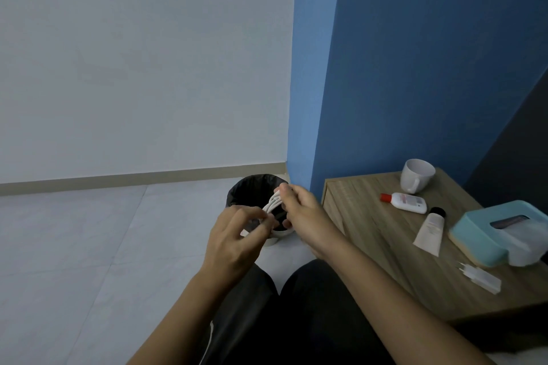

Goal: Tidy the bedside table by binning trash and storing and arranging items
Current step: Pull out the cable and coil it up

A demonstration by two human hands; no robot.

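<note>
Above the bin (pixel 257 187), both hands hold a looped white cable (pixel 272 202): the right hand (pixel 302 210) fingers pinch the loops, and the left hand (pixel 234 241) fingers pinch its end. It looks like winding; next, store it beside the charger (pixel 480 277) on the surface (pixel 385 246). No writing can be read.

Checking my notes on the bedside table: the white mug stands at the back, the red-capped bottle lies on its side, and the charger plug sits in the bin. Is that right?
Not quite. The head view shows the charger plug lying on the bedside table, at its near edge beside the tissue box, not in the bin. The mug and bottle are as you said.
</note>
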